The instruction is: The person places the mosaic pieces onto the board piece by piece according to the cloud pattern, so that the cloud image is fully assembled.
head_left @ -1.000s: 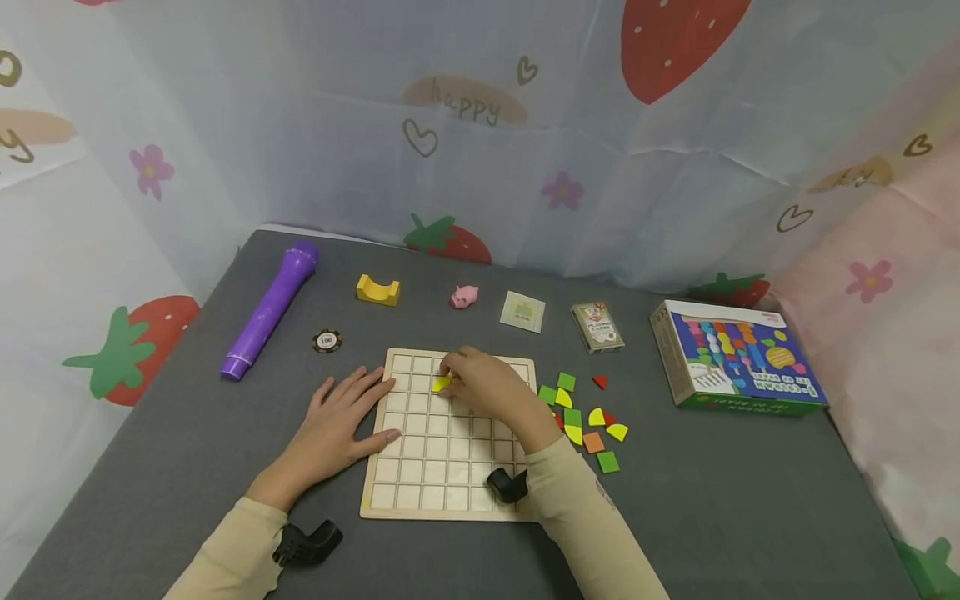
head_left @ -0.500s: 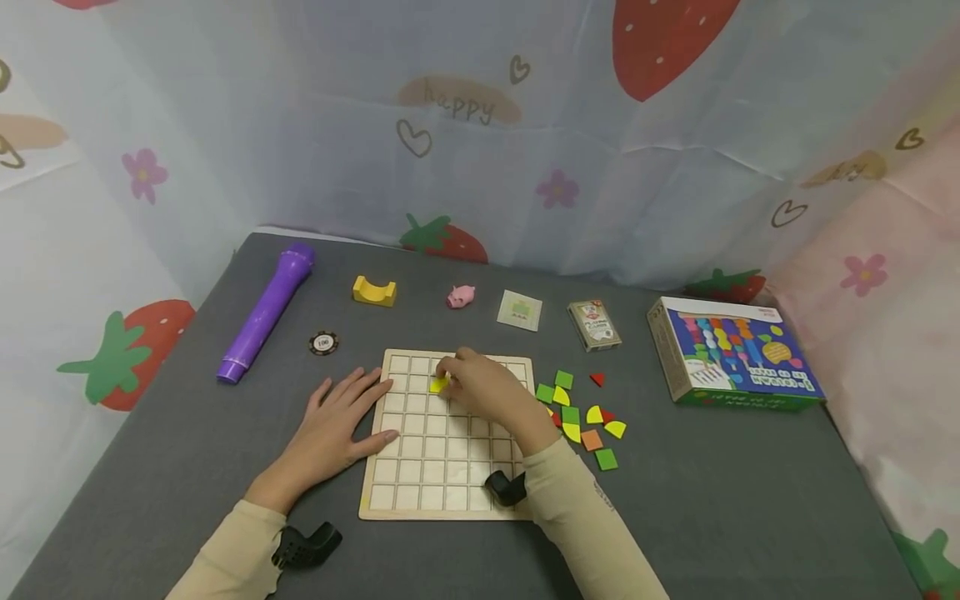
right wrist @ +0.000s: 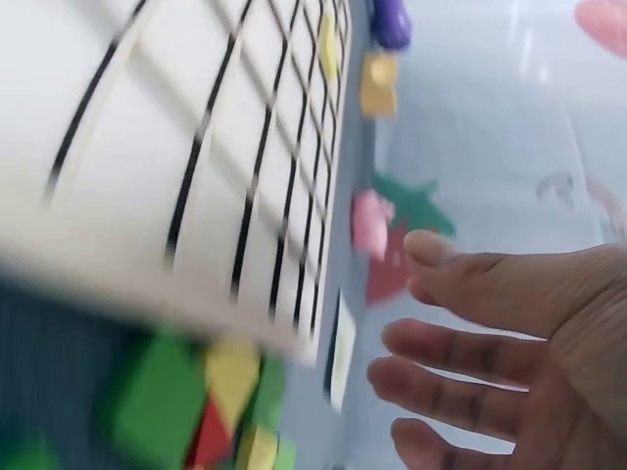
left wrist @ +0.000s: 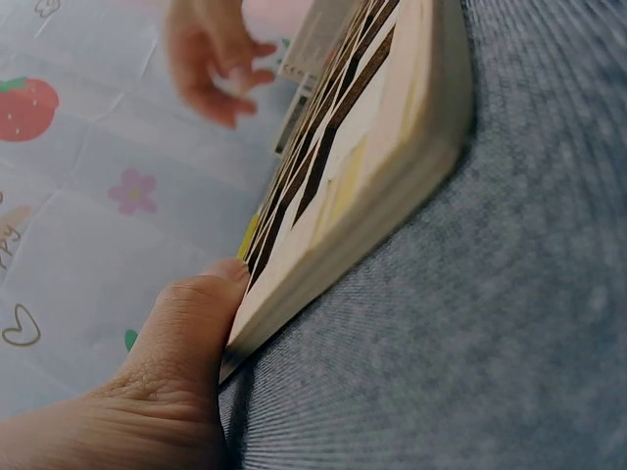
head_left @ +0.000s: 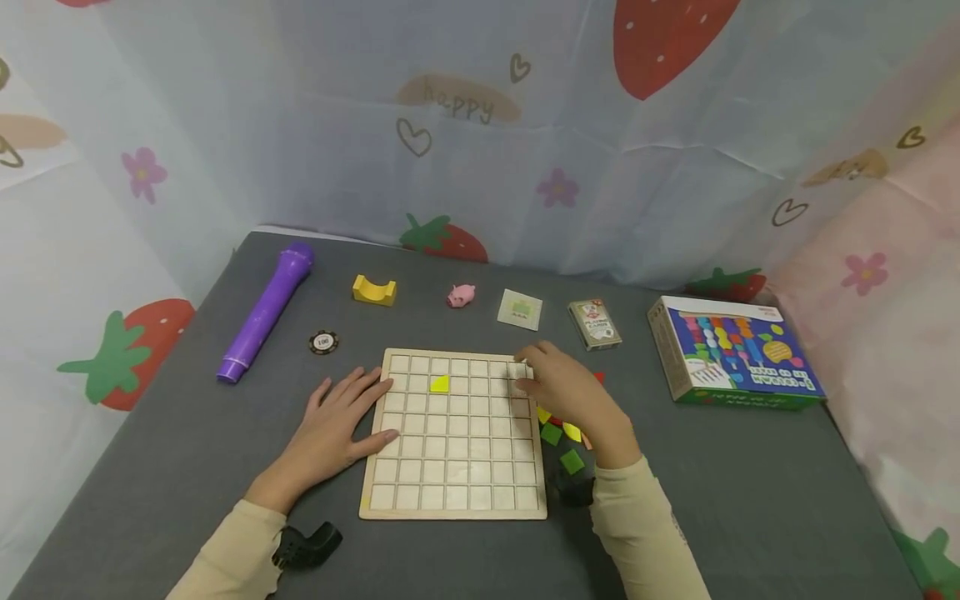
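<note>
Left hand [head_left: 333, 425] flat, right hand [head_left: 570, 392] seemingly relaxed

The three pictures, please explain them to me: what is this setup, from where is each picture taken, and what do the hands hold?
A person works with two bare hands and wears three cameras. The wide picture comes from the head. There the left hand rests flat against the left edge of a wooden grid board, which lies on a grey table. One yellow piece sits in a cell of the board. The right hand, fingers relaxed, holds nothing; it is over the board's right edge, above a pile of coloured pieces. The two close, blurred pictures come from the wrists: the left shows the thumb at the board's edge, the right shows open fingers.
</note>
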### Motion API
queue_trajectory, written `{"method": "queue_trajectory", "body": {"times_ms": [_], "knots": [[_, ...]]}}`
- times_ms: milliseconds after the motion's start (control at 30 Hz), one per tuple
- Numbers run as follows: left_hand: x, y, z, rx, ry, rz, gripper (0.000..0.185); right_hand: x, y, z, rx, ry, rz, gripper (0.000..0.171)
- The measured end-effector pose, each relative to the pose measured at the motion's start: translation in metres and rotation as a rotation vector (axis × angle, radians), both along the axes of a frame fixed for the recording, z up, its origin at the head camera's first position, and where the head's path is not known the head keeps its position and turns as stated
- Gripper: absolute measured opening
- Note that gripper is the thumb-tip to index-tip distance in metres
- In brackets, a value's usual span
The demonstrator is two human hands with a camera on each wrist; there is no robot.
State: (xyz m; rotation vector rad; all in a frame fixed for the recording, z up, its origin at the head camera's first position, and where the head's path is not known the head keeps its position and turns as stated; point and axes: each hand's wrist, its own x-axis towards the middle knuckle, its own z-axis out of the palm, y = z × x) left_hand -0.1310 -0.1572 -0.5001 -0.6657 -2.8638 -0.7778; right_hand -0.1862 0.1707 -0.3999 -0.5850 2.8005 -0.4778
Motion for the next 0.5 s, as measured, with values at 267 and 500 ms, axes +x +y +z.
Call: {"method": "queue_trajectory", "body": {"times_ms": [267, 500], "knots": [[0.000, -0.002, 0.000, 0.007, 0.006, 0.000, 0.073, 0.006, 0.049, -0.003, -0.008, -0.036, -0.100, 0.032], [0.000, -0.001, 0.000, 0.008, -0.005, -0.004, 0.073, 0.010, 0.069, -0.014, 0.005, -0.051, -0.077, 0.015]]}}
